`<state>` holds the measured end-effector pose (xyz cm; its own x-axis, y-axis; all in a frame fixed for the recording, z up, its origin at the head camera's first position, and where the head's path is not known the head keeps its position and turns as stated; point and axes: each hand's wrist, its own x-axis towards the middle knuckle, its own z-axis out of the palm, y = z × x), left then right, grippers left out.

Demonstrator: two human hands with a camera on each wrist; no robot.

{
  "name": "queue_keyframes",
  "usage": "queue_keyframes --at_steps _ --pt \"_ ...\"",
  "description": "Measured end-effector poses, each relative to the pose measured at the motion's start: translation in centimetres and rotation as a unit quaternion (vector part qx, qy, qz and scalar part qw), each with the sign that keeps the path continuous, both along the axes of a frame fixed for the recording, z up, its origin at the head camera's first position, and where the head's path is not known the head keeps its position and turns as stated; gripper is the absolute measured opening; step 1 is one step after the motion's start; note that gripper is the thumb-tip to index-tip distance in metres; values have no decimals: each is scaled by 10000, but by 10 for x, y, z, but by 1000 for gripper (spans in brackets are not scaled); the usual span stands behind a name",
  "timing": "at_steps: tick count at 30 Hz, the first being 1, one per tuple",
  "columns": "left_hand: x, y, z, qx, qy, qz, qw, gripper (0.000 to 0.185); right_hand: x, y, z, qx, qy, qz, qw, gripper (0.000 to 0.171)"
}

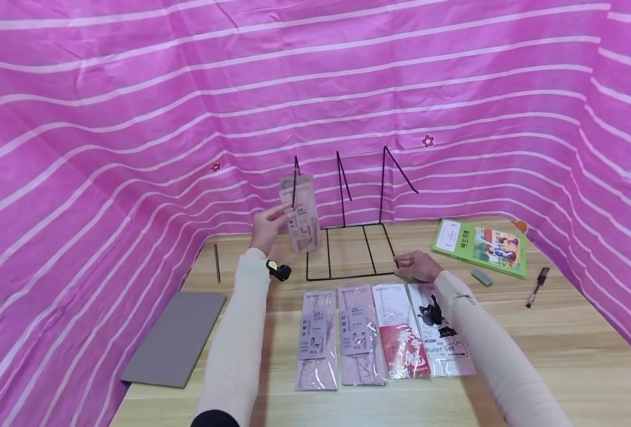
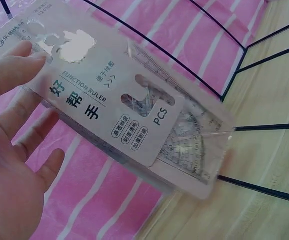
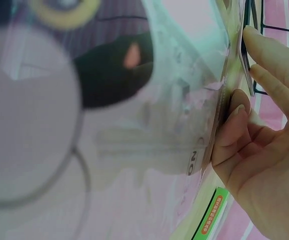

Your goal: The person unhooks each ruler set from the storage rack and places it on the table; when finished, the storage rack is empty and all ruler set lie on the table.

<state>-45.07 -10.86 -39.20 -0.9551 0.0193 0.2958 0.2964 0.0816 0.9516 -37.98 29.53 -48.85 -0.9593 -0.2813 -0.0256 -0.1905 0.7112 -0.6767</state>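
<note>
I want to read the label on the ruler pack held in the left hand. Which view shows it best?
The left wrist view: the ruler pack fills the frame, print legible. The head view shows it small against the wire rack; the right wrist view misses it.

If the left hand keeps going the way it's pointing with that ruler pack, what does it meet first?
Probably the black wire rack. The left hand holds the ruler pack right by the rack's leftmost upright, and the pink striped cloth hangs behind it. Depth is hard to judge, so contact may already be close.
</note>
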Motion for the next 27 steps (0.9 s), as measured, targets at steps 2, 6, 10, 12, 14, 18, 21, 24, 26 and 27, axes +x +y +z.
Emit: queue_keyframes --at_steps 2,6,10,12,14,18,21,24,26,27 --pt "1 -1 -1 40 37 -15 10000 36 -1 0 -1 20 -31 -27 10000 56" --pt "3 -3 -3 53 92 1 9999 35 -2 2 -2 59 -108 -44 9999 57" --pt "7 -5 -4 99 102 30 9999 33 -2 2 -2 72 -85 -12 9999 58" --pt "9 -6 -4 162 115 -1 9998 32 -3 2 -3 79 -50 -2 10000 58" --pt "11 -6 -4 199 116 -29 9997 32 -4 2 -3 77 -52 -19 10000 57" --pt "17 -7 -2 150 91 -85 9998 34 -5 3 -5 82 -78 -42 9999 57" --pt "20 -9 -1 56 74 -153 9998 35 -5 3 -5 14 -118 -47 9999 57" --pt "24 -12 -1 -5 92 -231 9997 36 -5 3 -5 -13 -124 -19 9999 58" --pt "27 -13 -1 -42 154 -238 9996 36 -5 3 -5 -21 -128 -30 9999 58" --pt "28 -14 -2 -63 189 -248 9995 36 -5 3 -5 -14 -122 -35 9999 57"
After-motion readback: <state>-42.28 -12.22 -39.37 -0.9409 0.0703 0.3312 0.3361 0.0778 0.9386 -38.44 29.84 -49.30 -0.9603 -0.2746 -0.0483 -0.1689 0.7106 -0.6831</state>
